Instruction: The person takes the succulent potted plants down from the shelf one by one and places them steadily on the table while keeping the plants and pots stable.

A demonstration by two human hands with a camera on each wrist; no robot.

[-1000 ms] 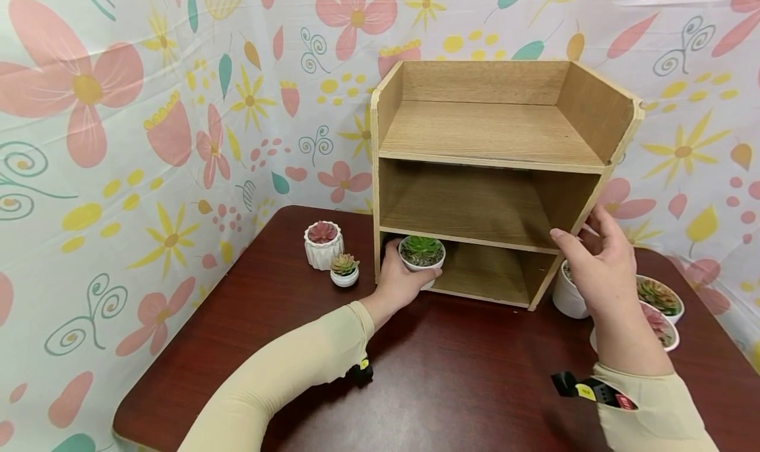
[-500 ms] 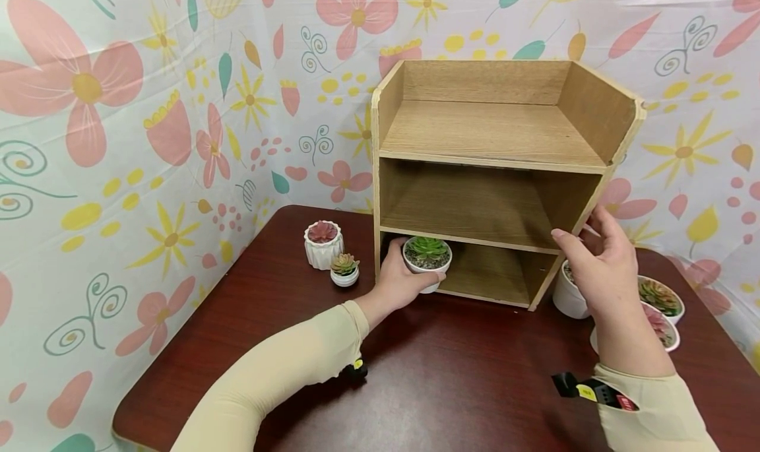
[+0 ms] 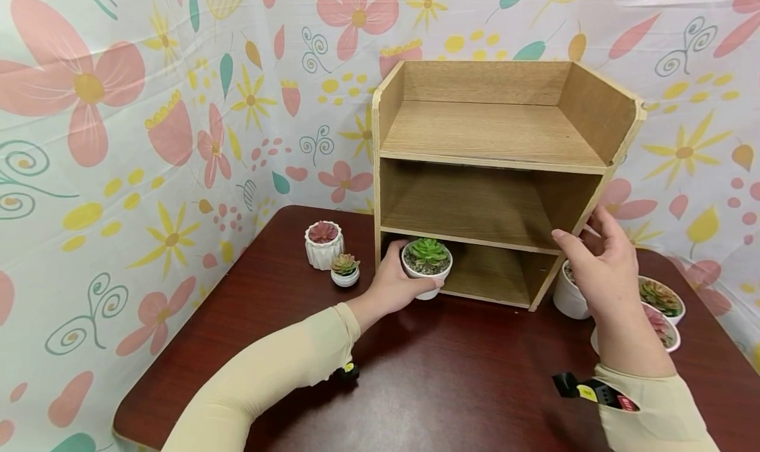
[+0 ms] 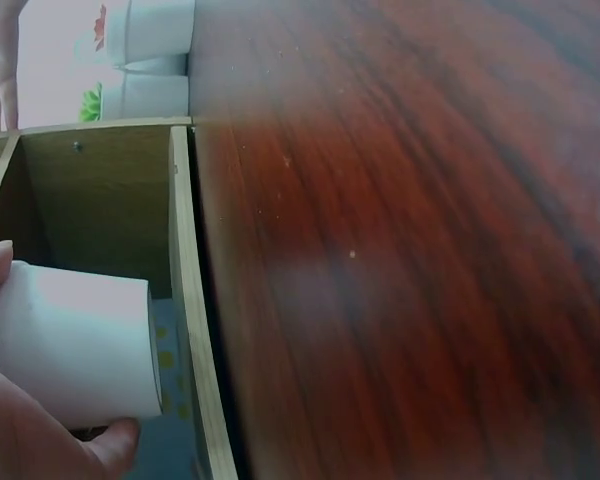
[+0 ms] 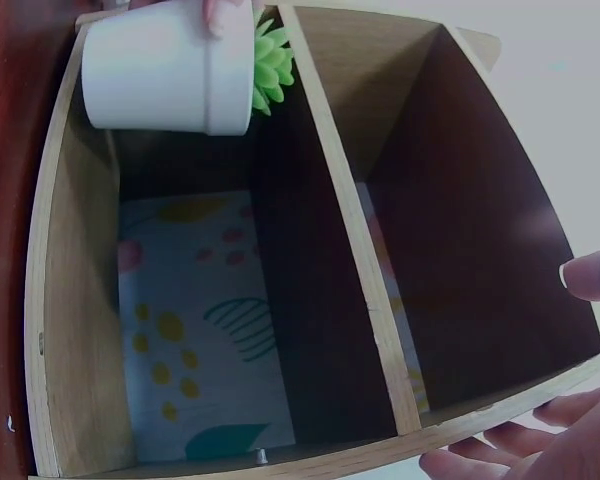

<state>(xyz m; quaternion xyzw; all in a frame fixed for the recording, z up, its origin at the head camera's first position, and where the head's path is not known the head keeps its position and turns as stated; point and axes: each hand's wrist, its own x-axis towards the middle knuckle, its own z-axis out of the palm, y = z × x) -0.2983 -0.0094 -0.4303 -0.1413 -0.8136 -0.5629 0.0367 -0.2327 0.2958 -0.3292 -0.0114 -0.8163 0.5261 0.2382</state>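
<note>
My left hand (image 3: 396, 282) grips a potted succulent (image 3: 429, 254) with green leaves in a white pot, at the front opening of the wooden shelf's (image 3: 493, 132) bottom compartment. In the left wrist view, the smooth white pot (image 4: 80, 345) lies between thumb and fingers. The right wrist view shows the green leaves (image 5: 270, 68) near the divider above that compartment. My right hand (image 3: 607, 267) holds the shelf's right side panel, thumb near the front edge and fingers behind the panel. Its fingertips (image 5: 480, 450) show just outside the panel in the right wrist view.
Left of the shelf stand a red succulent in a ribbed white pot (image 3: 323, 249) and a small succulent (image 3: 345, 270). Several white pots, including an orange-green succulent (image 3: 658, 296), stand on the right, partly behind my right arm. All rest on a dark red table (image 3: 451, 373).
My left hand has drawn the potted succulent out of the bottom compartment, toward me and slightly down in view. The right hand and the shelf stay where they were.
</note>
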